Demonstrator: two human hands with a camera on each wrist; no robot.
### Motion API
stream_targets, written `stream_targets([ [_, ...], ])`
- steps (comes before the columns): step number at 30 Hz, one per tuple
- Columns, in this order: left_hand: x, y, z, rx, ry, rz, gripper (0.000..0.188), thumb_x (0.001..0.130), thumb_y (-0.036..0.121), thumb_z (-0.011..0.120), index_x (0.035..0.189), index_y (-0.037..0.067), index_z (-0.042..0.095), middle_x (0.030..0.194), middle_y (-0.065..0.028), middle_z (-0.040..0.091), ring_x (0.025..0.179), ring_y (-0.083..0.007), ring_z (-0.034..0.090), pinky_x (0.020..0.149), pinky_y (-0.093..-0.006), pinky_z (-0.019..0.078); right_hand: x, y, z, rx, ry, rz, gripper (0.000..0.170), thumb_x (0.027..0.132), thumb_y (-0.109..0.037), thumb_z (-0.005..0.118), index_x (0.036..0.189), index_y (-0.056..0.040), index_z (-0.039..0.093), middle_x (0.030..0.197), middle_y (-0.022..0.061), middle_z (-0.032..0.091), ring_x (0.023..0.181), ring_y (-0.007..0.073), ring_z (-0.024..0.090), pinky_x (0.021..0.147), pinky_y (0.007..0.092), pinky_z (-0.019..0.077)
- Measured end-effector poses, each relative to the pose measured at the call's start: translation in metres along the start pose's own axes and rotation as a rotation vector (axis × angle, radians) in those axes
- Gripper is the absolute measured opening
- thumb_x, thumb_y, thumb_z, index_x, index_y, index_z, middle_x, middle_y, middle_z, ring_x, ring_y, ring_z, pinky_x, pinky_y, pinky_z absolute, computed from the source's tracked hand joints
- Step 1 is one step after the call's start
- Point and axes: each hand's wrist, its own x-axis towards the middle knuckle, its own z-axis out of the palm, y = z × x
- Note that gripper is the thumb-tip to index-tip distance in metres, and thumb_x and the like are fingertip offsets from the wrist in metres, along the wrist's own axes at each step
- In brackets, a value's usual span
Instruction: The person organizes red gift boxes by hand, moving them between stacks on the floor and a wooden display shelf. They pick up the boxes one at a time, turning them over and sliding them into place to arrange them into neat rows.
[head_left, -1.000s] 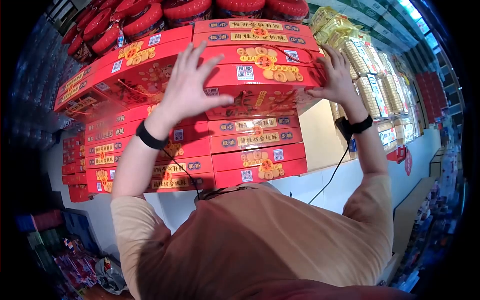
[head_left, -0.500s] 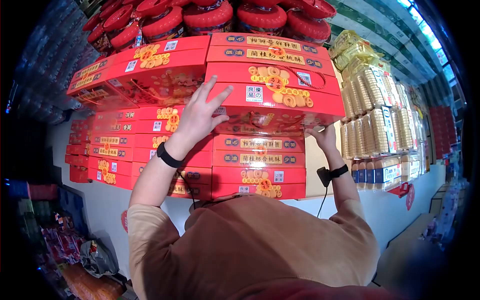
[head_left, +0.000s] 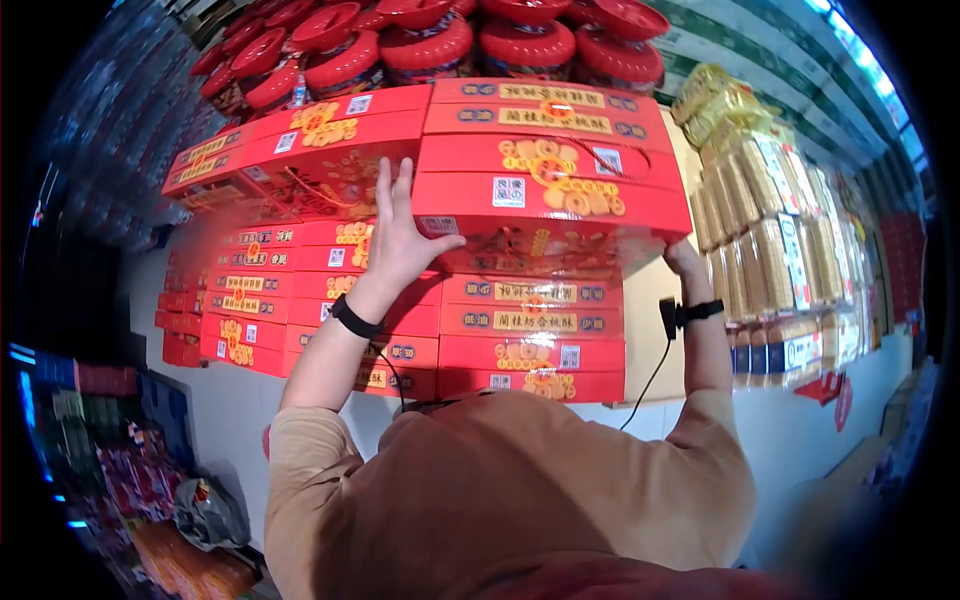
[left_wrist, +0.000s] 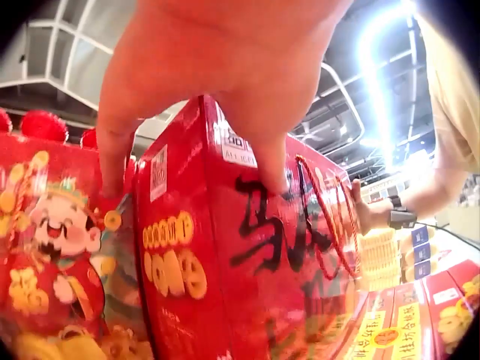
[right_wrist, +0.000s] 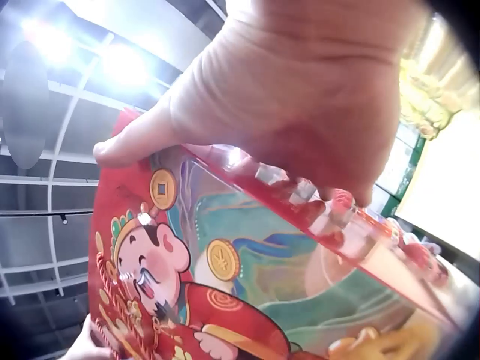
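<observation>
A large red gift box with pastry pictures, printed characters and a red rope handle lies on top of a stack of similar boxes. At its left front corner is my left hand, fingers straight along the left side and thumb against the front. The left wrist view shows that thumb on the printed face. My right hand holds the right front corner. In the right wrist view its thumb lies along one edge while its fingers bend over the cartoon-printed side.
Another red gift box stands close on the left. Red lidded tubs line the back. Clear packs of round biscuits are piled at the right, beside a strip of pale board. A thin cable hangs from the right wrist.
Both hands have come down from above the box onto its front corners. The right hand has moved out to the right corner. The view has shifted, so the boxes appear lower.
</observation>
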Motion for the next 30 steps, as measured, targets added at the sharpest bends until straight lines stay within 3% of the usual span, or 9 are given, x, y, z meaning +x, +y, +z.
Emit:
stream_targets([
  [1, -0.004, -0.011, 0.006, -0.009, -0.039, -0.054, 0.143, 0.053, 0.03, 0.1, 0.16, 0.003, 0.011, 0.163, -0.0272, 0.019, 0.151, -0.042, 0.025, 0.12, -0.0477, 0.0334, -0.002, 0.0, 0.005, 0.081, -0.012, -0.01, 0.137, 0.045, -0.067, 0.094, 0.155, -0.0084, 0.037, 0.155, 0.0053, 0.044, 0.145, 0.0244, 0.039, 0.118, 0.0444, 0.0328],
  [4, 0.004, -0.019, 0.004, -0.149, -0.114, -0.159, 0.139, 0.054, 0.028, 0.1, 0.16, 0.0, 0.014, 0.163, -0.0257, 0.024, 0.151, -0.0392, 0.027, 0.12, -0.0457, 0.0325, -0.003, -0.003, 0.005, 0.084, -0.045, 0.051, 0.137, 0.045, -0.063, 0.096, 0.155, -0.0098, 0.036, 0.156, 0.005, 0.043, 0.146, 0.0247, 0.037, 0.119, 0.0445, 0.0317],
  [5, 0.008, -0.024, 0.005, -0.036, -0.124, -0.046, 0.136, 0.055, 0.023, 0.1, 0.16, 0.0, 0.016, 0.162, -0.0235, 0.029, 0.15, -0.0378, 0.031, 0.121, -0.0441, 0.0318, -0.002, -0.004, 0.003, 0.08, -0.051, 0.067, 0.136, 0.045, -0.063, 0.096, 0.155, -0.0099, 0.036, 0.156, 0.0051, 0.044, 0.146, 0.0245, 0.038, 0.119, 0.0442, 0.0321],
  [14, 0.015, -0.036, 0.025, -0.579, -0.207, -0.195, 0.123, 0.058, 0.014, 0.097, 0.158, 0.003, 0.026, 0.163, -0.02, 0.032, 0.148, -0.0301, 0.038, 0.117, -0.0386, 0.0379, -0.002, -0.014, 0.009, 0.069, -0.013, -0.03, 0.127, 0.051, -0.059, 0.096, 0.152, -0.0073, 0.04, 0.15, 0.0052, 0.049, 0.14, 0.0233, 0.045, 0.115, 0.0414, 0.0373],
  [18, 0.017, -0.033, 0.02, -0.4, -0.21, -0.061, 0.122, 0.061, 0.021, 0.097, 0.159, 0.006, 0.025, 0.165, -0.0212, 0.025, 0.151, -0.0311, 0.032, 0.119, -0.0394, 0.0368, 0.008, -0.022, 0.001, 0.056, 0.015, -0.068, 0.124, 0.053, -0.058, 0.096, 0.151, -0.0058, 0.041, 0.147, 0.0051, 0.051, 0.137, 0.0234, 0.048, 0.113, 0.0404, 0.0389],
  [21, 0.017, -0.032, 0.021, -0.408, -0.248, -0.141, 0.123, 0.061, 0.022, 0.098, 0.159, 0.006, 0.024, 0.165, -0.021, 0.024, 0.15, -0.031, 0.032, 0.118, -0.0392, 0.0369, 0.005, -0.038, 0.008, 0.062, 0.005, -0.089, 0.121, 0.055, -0.056, 0.096, 0.15, -0.0053, 0.041, 0.146, 0.0053, 0.053, 0.136, 0.0239, 0.049, 0.113, 0.0401, 0.039],
  [24, 0.014, -0.029, 0.024, -0.194, -0.149, -0.008, 0.128, 0.063, 0.015, 0.097, 0.161, 0.002, 0.016, 0.154, -0.015, 0.047, 0.135, -0.0203, 0.052, 0.11, -0.0348, 0.0452, 0.006, -0.04, 0.012, 0.076, -0.021, -0.103, 0.114, 0.06, -0.052, 0.094, 0.15, -0.0046, 0.042, 0.147, 0.0061, 0.052, 0.137, 0.024, 0.049, 0.113, 0.0396, 0.0389],
  [25, 0.015, -0.035, 0.026, -0.406, -0.226, -0.074, 0.125, 0.062, 0.021, 0.097, 0.16, 0.005, 0.021, 0.164, -0.0184, 0.029, 0.146, -0.0285, 0.041, 0.117, -0.0383, 0.0382, 0.007, -0.04, 0.016, 0.084, -0.019, -0.102, 0.113, 0.061, -0.051, 0.094, 0.15, -0.0044, 0.042, 0.148, 0.0063, 0.051, 0.137, 0.0239, 0.049, 0.113, 0.0394, 0.0389],
  [30, 0.019, -0.04, 0.029, -0.448, -0.236, -0.078, 0.125, 0.062, 0.023, 0.098, 0.16, 0.004, 0.021, 0.163, -0.0163, 0.033, 0.143, -0.0254, 0.044, 0.115, -0.0365, 0.0406, 0.004, -0.051, 0.015, 0.013, -0.084, -0.026, 0.104, 0.068, -0.049, 0.09, 0.149, -0.0025, 0.043, 0.146, 0.0078, 0.054, 0.135, 0.0225, 0.05, 0.112, 0.0384, 0.0386],
])
